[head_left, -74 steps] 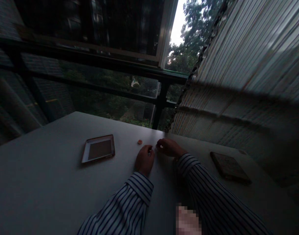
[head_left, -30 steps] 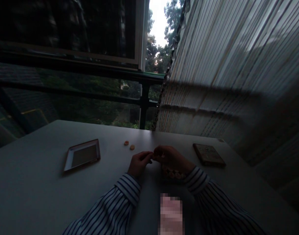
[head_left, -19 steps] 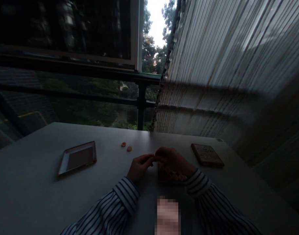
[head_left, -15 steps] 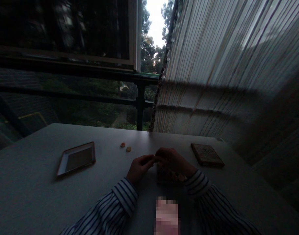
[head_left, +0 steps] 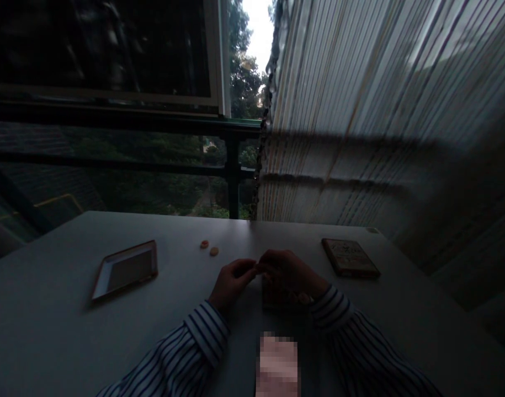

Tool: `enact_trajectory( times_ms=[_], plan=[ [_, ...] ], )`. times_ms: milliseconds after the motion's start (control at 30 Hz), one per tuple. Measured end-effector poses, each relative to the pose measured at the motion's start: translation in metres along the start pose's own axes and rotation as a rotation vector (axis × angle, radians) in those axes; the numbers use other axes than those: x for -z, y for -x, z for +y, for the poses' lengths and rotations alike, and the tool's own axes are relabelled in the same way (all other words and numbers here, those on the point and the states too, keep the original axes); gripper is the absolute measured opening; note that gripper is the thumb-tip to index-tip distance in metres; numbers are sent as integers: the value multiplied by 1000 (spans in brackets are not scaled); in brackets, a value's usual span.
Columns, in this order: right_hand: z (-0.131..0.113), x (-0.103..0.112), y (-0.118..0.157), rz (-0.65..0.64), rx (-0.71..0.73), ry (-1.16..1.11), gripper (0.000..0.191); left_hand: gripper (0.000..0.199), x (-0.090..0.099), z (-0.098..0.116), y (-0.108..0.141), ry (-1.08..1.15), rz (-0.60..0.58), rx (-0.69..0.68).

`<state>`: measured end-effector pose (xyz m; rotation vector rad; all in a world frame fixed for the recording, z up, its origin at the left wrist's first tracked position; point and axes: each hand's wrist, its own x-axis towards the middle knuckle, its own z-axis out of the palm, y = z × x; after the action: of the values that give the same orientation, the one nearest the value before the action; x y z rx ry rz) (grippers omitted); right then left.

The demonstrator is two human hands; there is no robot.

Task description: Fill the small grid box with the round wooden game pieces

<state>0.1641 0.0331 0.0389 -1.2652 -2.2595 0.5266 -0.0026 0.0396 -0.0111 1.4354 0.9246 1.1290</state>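
Observation:
My left hand (head_left: 230,282) and my right hand (head_left: 292,270) meet at the fingertips over the table. The fingers of both are pinched together. Whatever lies between them is too small and dark to make out. Beneath my right hand is a dark box of small round discs (head_left: 304,298), partly hidden by the hand and wrist. Two loose round discs, a reddish one (head_left: 205,243) and a pale one (head_left: 214,251), lie on the white table (head_left: 177,325) beyond my left hand.
At the left lies a shallow rectangular lid or tray (head_left: 98,284) with a raised reddish rim. A flat reddish-brown case (head_left: 350,257) with a patterned top rests at the right. Past the table's far edge stand a dark railing (head_left: 233,187) and a string curtain (head_left: 318,121).
The view has shifted slightly, so the hands and table items sit a little further left. My fingertips stay together over the box's far left corner. The two loose discs lie as before.

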Motion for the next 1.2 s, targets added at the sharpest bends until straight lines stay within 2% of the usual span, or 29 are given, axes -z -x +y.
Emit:
enact_trajectory(
  times_ms=[167, 367, 500, 767, 1200],
  plan=[
    [4, -1, -1, 23, -24, 8, 19, 31, -3, 2, -4, 10, 47, 29],
    [10, 7, 1, 54, 20, 14, 19, 31, -16, 1, -15, 30, 93, -6],
    [14, 12, 3, 67, -10, 63, 21, 32, -22, -1, -19, 64, 107, -4],
    [14, 15, 6, 8, 21, 53, 21, 31, -20, -6, -22, 92, 70, 29],
    [16, 12, 6, 18, 28, 136, 25, 30, -19, -8, -22, 141, 76, 41]
  ],
)
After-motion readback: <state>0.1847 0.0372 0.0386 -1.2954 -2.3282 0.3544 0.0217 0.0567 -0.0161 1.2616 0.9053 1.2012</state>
